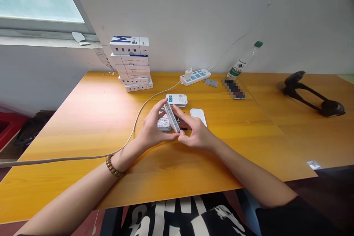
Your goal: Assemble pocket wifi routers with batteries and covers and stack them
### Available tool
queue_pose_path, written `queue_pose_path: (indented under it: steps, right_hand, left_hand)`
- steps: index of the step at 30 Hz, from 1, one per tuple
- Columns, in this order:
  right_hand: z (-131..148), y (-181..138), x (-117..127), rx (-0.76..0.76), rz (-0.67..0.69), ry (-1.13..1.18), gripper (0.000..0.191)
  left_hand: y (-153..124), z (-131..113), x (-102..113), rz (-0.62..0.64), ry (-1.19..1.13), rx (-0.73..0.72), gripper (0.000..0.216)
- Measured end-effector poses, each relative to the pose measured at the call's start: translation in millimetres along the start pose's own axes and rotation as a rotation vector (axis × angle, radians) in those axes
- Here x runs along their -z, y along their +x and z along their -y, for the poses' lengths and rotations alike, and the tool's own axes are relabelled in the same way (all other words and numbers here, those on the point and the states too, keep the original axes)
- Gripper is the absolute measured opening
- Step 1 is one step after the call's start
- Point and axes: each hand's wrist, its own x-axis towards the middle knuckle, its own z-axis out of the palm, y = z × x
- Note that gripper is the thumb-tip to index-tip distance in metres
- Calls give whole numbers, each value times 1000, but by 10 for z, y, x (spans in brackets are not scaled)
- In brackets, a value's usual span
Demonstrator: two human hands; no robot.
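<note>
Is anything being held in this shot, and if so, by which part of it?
Yes: the left hand and right hand share the grip on a slim white box, fingertips on its long sides.

Office with wooden desk (pixel 72 132)

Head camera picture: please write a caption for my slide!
Left hand and right hand pinch a slim white box over a desk.

Slim white carton (pixel 171 117), grey printed strip along edge, held tilted.
</note>
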Motion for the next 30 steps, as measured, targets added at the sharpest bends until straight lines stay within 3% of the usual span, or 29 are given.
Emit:
queue_pose_path:
  steps: [8, 13, 18, 21, 26, 30]
  right_hand:
    - [25, -48, -56, 32, -17, -144, 100]
    - [65, 19, 142, 73, 50, -123, 91]
    - [75, 69, 365, 27, 190, -118, 114]
    - [114, 59, 367, 0, 206, -92, 115]
    - [143, 36, 442, 16, 140, -43, 109]
    - [-51, -70, 773, -145, 2, 4, 92]
  left_hand:
    - [-6, 68, -1, -41, -26, 4, 111]
    - [-1, 106, -34, -35, -221, -17, 110]
    - [-44, 39, -128, 83, -430, 35, 114]
    - [-63, -8, -157, 112, -450, 36, 116]
    - [-55, -44, -141, 103, -449, 1, 106]
    - [-39, 1, -124, 64, -426, -10, 94]
